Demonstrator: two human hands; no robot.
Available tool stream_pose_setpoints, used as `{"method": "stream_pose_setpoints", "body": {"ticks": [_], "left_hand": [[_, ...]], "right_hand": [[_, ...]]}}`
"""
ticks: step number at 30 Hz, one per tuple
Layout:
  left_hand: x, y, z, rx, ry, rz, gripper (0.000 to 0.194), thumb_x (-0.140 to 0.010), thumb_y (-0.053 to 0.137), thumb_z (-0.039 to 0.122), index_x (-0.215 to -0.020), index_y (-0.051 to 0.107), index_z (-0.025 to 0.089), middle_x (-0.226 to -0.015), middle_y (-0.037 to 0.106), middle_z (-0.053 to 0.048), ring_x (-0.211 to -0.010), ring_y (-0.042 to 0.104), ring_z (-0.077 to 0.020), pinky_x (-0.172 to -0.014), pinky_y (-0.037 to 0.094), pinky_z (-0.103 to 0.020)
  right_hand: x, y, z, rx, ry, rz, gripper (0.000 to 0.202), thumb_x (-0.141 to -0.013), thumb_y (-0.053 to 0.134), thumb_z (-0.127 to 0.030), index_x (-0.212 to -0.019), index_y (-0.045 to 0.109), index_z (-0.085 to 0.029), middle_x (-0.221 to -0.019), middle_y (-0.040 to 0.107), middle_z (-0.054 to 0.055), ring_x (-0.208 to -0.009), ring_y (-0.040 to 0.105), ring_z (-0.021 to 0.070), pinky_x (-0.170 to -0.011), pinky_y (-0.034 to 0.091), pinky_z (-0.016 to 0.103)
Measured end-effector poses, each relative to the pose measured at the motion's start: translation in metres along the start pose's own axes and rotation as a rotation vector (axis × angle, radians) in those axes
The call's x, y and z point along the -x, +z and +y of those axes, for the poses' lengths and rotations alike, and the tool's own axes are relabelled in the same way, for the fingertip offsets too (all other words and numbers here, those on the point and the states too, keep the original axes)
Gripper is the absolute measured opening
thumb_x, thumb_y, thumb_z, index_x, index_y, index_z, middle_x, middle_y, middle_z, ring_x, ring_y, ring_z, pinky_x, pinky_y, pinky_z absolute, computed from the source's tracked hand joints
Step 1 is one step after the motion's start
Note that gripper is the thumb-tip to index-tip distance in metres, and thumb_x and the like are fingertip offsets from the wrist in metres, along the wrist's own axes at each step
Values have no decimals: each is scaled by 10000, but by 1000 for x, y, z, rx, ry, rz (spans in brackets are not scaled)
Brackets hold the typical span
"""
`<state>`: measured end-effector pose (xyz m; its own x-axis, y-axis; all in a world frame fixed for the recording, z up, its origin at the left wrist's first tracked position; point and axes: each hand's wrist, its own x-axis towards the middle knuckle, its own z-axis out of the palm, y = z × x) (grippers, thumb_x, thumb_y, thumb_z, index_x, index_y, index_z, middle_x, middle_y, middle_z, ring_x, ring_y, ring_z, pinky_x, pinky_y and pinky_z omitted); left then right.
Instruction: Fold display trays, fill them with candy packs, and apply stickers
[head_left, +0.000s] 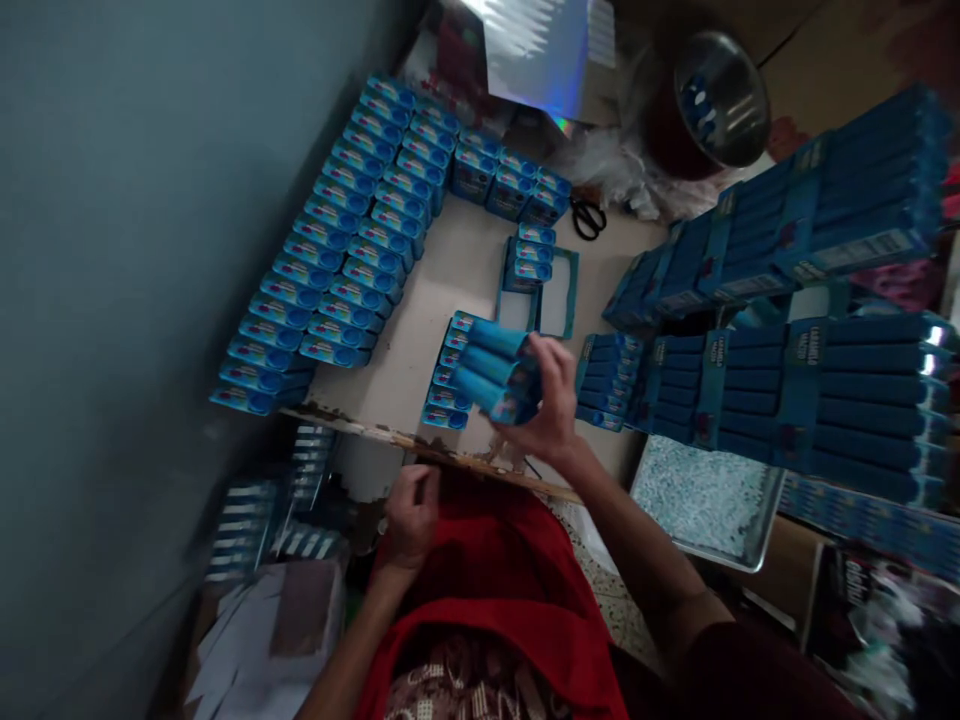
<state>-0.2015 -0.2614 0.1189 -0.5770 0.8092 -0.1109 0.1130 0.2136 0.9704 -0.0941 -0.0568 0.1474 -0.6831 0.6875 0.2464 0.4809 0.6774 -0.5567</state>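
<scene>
Right hand (551, 405) clasped round blue boxes (486, 368); blurred, long axes seemingly left-right, slightly slanted.

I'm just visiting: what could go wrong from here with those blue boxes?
The right hand grips several slim, rectangular blue boxes at once, so one might slip out. On the left, the long double row of upright blue boxes comes close to the worn front edge of the pale tabletop; a knock might tip the nearest ones over.
</scene>
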Motion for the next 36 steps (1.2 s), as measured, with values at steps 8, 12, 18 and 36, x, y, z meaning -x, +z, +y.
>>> {"method": "stream_pose_setpoints", "body": {"ticks": [8, 12, 18, 36], "left_hand": [[-61, 172, -43, 390, -245, 44, 828, -1061, 514, 703, -1744, 298, 289, -1792, 354, -178, -1634, 429, -315, -1327, 406, -510], [-127, 189, -59, 375, -165, 134, 816, -1077, 461, 713, -1756, 275, 301, -1861, 217, -97, -1729, 212, -264, -1409, 242, -459], [-171, 187, -60, 163, -113, 204, 795, -1060, 458, 744, -1651, 482, 212, -1744, 452, -172, -1647, 407, -305, -1381, 306, -484], [-175, 211, -28, 270, -485, 375, 616, -1078, 602, 508, -1599, 496, 197, -1723, 482, -180, -1634, 433, -280, -1347, 364, -423]], "right_hand": [[-39, 39, 174, 274, -216, 5, 781, -955, 679, -599, -1594, 553, -169, -1546, 528, 239, -1469, 501, 437, -1259, 413, 644], [-39, 57, 183, 295, -149, -89, 673, -1026, 570, -608, -1560, 625, -201, -1587, 539, 225, -1534, 446, 447, -1295, 350, 674], [-56, 59, 163, 302, -94, -162, 544, -1085, 474, -337, -1601, 608, -233, -1589, 565, 192, -1519, 495, 379, -1309, 378, 599], [-130, 22, 191, 58, -55, -402, 703, -964, 626, -425, -1630, 531, -223, -1774, 403, 167, -1661, 334, 409, -1310, 325, 654]]}}
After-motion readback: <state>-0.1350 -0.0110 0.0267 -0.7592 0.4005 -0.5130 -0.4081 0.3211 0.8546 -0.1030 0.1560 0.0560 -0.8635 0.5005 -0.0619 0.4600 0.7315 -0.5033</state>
